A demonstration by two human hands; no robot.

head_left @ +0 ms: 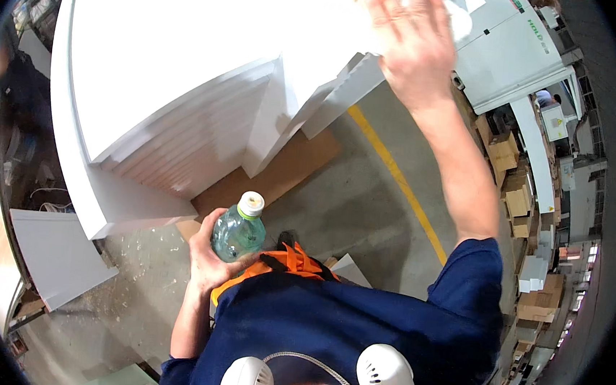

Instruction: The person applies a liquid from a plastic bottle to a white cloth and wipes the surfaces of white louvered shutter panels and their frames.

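White boards [188, 60] at upper centre look stiff and heavy, so take their edges, your right hand [414, 38] open flat, left hand [209, 253] gripping the bottle [238, 229].

Workshop with a grey concrete floor [335, 209] crossed by a yellow line [396, 174]; stacked cardboard boxes [517, 202] line the right side.
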